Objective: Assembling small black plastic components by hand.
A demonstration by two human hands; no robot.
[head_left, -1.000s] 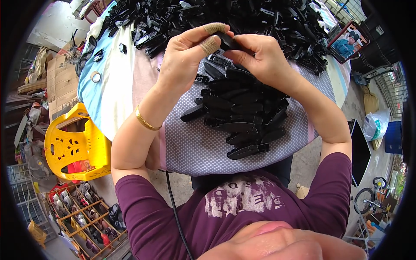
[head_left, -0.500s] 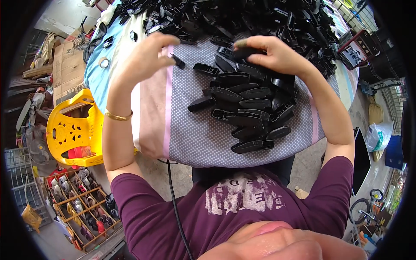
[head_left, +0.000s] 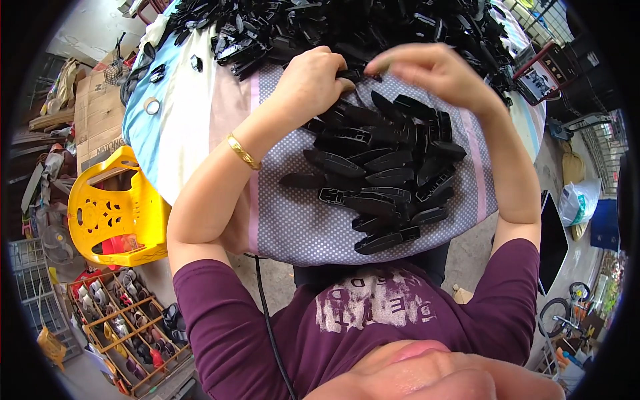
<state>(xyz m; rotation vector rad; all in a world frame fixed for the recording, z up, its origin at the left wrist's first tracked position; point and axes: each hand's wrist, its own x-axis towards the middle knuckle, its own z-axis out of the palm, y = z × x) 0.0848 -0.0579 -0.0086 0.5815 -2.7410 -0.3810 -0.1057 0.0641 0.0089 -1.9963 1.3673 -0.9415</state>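
Observation:
My left hand (head_left: 313, 77) is at the far side of the table, fingers curled and closed on a small black plastic piece (head_left: 349, 75). Just to its right is my right hand (head_left: 437, 70), smeared by motion. Its fingertips point toward that piece, and whether they grip anything is unclear. Below both hands lies a loose heap of long, curved black plastic parts (head_left: 390, 162), overlapping on the grey dotted cloth (head_left: 287, 223). A much larger pile of similar black parts (head_left: 267, 40) covers the far end of the table, right behind my hands.
On the cloth's left side are a roll of tape (head_left: 153, 106) and a few stray black pieces (head_left: 196, 63). A yellow plastic chair (head_left: 113, 213) stands left of the table, with a wooden shoe rack (head_left: 133, 330) lower left. A black cable (head_left: 263, 293) hangs by the near edge.
My left hand has moved right and closed on a piece. My right hand has swung slightly right, and the dark part it held no longer shows in it. The heap's far parts lie differently.

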